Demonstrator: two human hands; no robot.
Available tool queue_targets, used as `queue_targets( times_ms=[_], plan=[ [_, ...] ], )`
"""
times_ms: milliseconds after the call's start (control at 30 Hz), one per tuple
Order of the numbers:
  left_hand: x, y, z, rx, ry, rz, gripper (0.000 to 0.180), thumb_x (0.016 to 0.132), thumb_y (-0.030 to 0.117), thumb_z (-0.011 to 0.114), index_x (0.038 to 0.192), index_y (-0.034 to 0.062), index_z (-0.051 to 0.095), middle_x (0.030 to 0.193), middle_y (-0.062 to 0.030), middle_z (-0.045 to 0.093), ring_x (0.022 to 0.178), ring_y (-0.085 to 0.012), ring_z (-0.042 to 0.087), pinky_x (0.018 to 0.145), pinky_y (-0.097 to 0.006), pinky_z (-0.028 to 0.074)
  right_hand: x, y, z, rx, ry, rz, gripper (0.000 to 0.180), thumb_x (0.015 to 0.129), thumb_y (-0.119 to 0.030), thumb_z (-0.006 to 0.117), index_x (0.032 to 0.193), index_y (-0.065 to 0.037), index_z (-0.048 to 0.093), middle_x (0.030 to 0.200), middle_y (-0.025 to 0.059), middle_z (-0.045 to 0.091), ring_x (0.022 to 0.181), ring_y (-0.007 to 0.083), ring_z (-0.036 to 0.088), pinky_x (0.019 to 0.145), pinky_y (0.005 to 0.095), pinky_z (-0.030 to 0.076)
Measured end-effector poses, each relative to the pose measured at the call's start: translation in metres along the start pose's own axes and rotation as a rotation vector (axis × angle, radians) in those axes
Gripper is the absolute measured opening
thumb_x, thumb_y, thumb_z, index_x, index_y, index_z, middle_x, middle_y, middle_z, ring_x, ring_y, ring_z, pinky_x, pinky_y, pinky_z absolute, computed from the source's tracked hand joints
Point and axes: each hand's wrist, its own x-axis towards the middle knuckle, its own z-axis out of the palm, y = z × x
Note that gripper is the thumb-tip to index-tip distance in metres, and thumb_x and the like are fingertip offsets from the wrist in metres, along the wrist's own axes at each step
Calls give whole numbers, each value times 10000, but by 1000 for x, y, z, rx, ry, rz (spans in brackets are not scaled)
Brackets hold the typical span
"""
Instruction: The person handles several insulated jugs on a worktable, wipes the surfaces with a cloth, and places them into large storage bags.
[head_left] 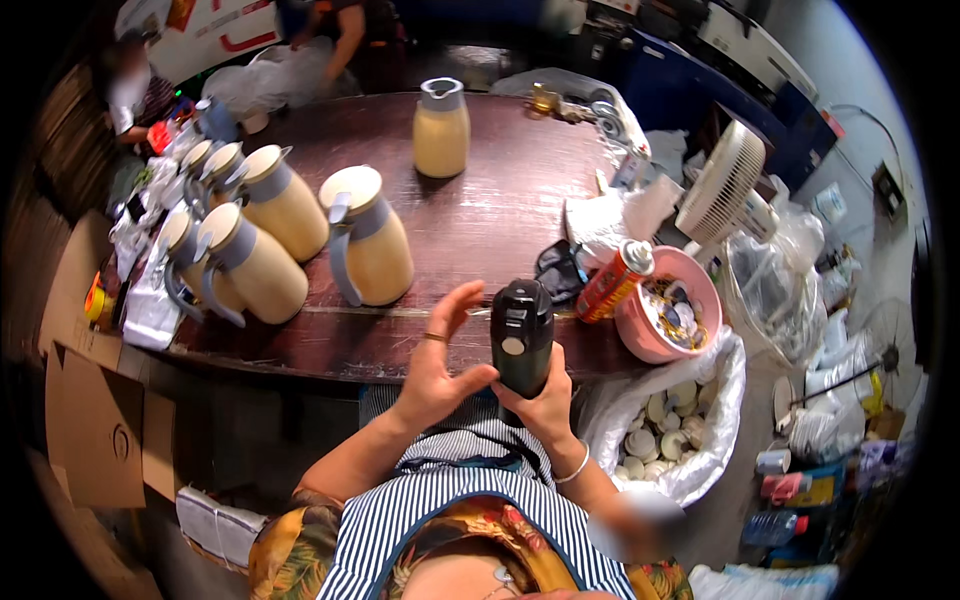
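My right hand [547,407] grips a dark vacuum flask [524,365] with a glossy black lid, held upright over the near table edge. Just left of it, my left hand [432,372] is raised with its fingers apart; the thumb points at the flask, and I cannot tell whether it touches. Beyond my left hand stands a cream insulated jug [385,255] with a grey handle and a lid. Several similar jugs [262,270] are grouped farther left. Another cream jug [441,140], showing a grey open-looking neck, stands alone at the far middle.
On the dark wooden table [520,190], a red spray can [610,285] and pink bucket [630,330] sit at right, near a white fan [722,180]. Below is a white sack [722,420] of round pieces. Cardboard [100,430] stands lower left. A person [345,40] is across the table.
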Motion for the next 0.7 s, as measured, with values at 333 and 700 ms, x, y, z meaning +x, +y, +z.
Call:
queue_targets(
  times_ms=[333, 700],
  plan=[
    [-19, -3, 22, 211, 262, -44, 756, 773, 267, 783, 1387, 76, 386, 1183, -139, 613, 1046, -239, 633, 922, -338, 490, -26, 35, 36, -119, -17, -219, 785, 634, -278, 872, 1243, -28, 444, 957, 168, 637, 849, 321, 673, 744, 378, 528],
    [-19, -4, 3, 338, 214, 98, 748, 707, 237, 780, 1345, 63, 431, 1098, -147, 635, 948, -278, 670, 840, -360, 535, -17, 28, 43, 82, -145, -165, 708, 624, -190, 854, 1179, 5, 460, 957, 90, 613, 848, 202, 616, 743, 322, 498]
  ],
)
